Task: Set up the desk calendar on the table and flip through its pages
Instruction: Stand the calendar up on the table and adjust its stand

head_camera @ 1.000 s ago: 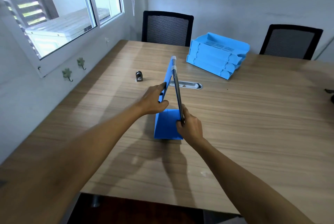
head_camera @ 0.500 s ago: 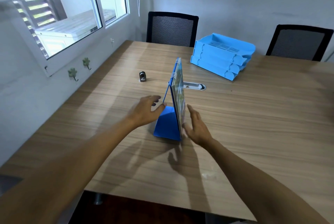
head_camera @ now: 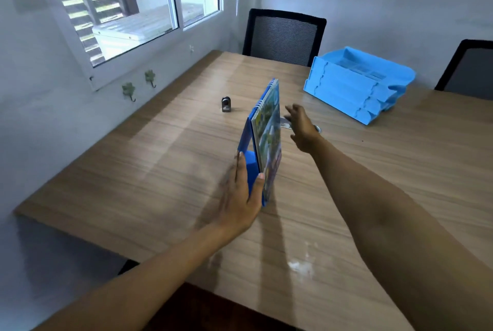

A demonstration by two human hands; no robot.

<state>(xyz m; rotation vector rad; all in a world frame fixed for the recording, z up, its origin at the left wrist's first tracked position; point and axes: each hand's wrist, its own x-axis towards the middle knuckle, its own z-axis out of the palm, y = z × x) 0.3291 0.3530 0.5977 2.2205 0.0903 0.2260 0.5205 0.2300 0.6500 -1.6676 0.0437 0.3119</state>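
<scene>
The blue desk calendar [head_camera: 268, 141] stands upright as a tent on the wooden table [head_camera: 165, 159], its spiral binding on top and its colourful picture pages facing right. My left hand [head_camera: 241, 197] grips its near end, fingers flat on the blue back panel and thumb on the page side. My right hand [head_camera: 302, 127] hovers to the right of the pages near the far end, fingers spread, touching nothing.
A stack of blue letter trays [head_camera: 357, 85] sits at the back right. A small black sharpener-like object [head_camera: 226, 104] lies left of the calendar. Two black mesh chairs [head_camera: 282, 34] stand behind the table. A window is in the left wall.
My left hand has moved to the calendar's near end and taken hold of it. My right hand has lifted away and reached forward along the page side. The camera has shifted right.
</scene>
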